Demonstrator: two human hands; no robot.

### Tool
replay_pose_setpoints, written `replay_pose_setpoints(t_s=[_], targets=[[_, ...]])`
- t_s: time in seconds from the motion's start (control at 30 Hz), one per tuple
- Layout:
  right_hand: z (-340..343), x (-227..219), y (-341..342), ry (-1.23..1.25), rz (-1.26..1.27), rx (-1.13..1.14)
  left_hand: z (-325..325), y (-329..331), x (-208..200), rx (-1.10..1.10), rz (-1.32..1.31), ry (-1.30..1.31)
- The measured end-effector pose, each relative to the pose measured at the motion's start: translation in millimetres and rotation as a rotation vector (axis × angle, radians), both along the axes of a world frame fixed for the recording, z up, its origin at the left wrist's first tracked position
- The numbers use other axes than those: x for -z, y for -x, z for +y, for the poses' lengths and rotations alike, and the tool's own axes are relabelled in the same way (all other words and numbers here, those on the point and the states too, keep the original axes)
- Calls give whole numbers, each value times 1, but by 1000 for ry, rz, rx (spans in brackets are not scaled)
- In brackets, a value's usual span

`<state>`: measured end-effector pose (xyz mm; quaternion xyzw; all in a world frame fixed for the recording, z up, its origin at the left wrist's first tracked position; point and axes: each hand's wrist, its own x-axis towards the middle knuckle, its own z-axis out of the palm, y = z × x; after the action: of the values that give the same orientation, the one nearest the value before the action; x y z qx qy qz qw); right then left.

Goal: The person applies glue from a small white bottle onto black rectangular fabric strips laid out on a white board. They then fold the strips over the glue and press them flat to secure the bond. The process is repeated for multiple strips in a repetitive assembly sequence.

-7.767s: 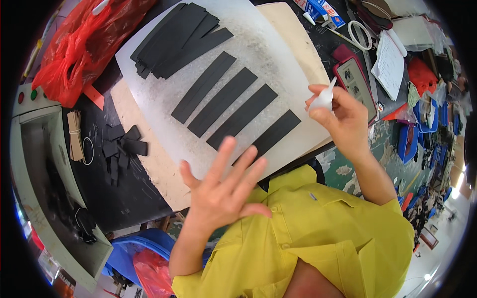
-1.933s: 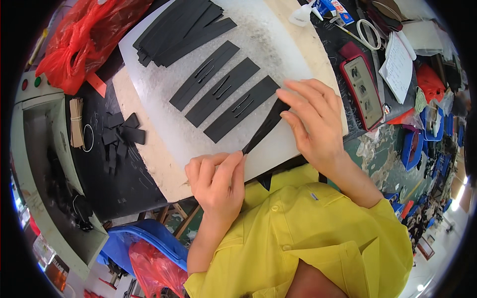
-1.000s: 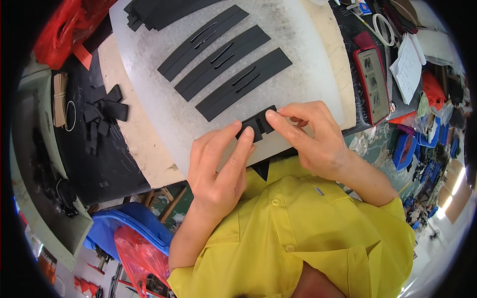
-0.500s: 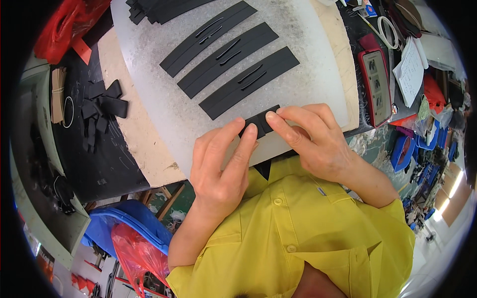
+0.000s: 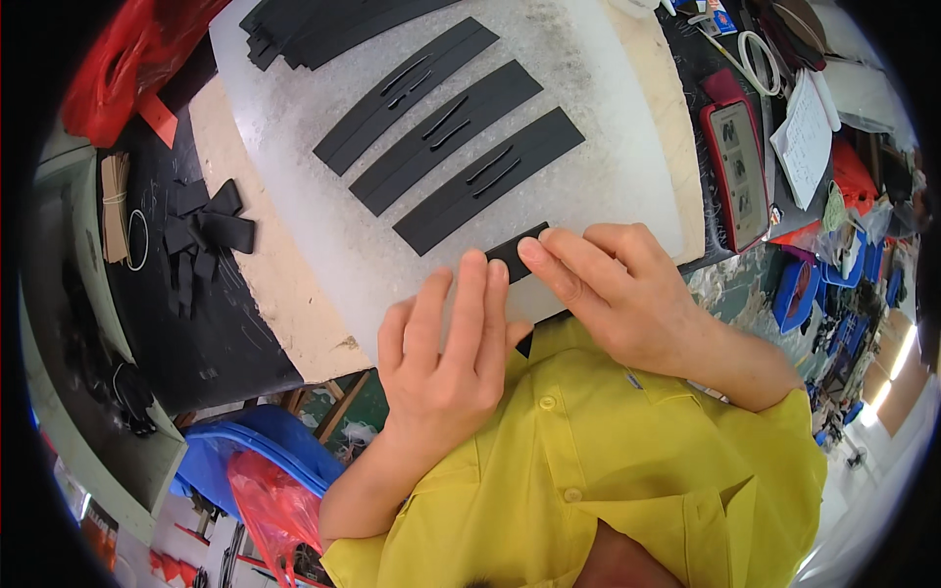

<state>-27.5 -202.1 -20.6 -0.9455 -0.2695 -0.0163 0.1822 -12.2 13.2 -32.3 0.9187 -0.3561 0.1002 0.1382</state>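
Note:
A short black strip [image 5: 512,263] lies at the near edge of the white board [image 5: 627,186]. My left hand [image 5: 446,358] has its fingers stretched out, with the fingertips touching the strip's left end and the thumb held apart below. Thumb and forefinger of my right hand [image 5: 627,294] close on the strip's right end. My fingers hide part of both ends. Just beyond lie three longer black strips in a row, the nearest strip [image 5: 461,208] like the middle strip [image 5: 392,176] and the far strip [image 5: 363,132]; each bears two thin dark, shiny lines.
A stack of black strips [image 5: 333,29] sits at the board's far edge. Loose black pieces [image 5: 201,235] are heaped on the dark table at left. At right are a phone in a red case [image 5: 735,176] and a notebook [image 5: 809,137]. A blue bin [image 5: 265,431] stands below left.
My left hand's fingers have straightened out of a pinch, and its thumb has come off the strip. The right hand keeps its place on the strip. The board appears slightly lower in view.

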Motion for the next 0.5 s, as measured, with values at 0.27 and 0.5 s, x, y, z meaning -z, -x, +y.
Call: replay_pose_setpoints(t_s=[0.27,0.5], targets=[[5,-22,-23,85,1,-39,-2,-18,-25,19,97,-32],[-21,15,-70,-189,-220,200,10,-53,4,-223,182,432]])
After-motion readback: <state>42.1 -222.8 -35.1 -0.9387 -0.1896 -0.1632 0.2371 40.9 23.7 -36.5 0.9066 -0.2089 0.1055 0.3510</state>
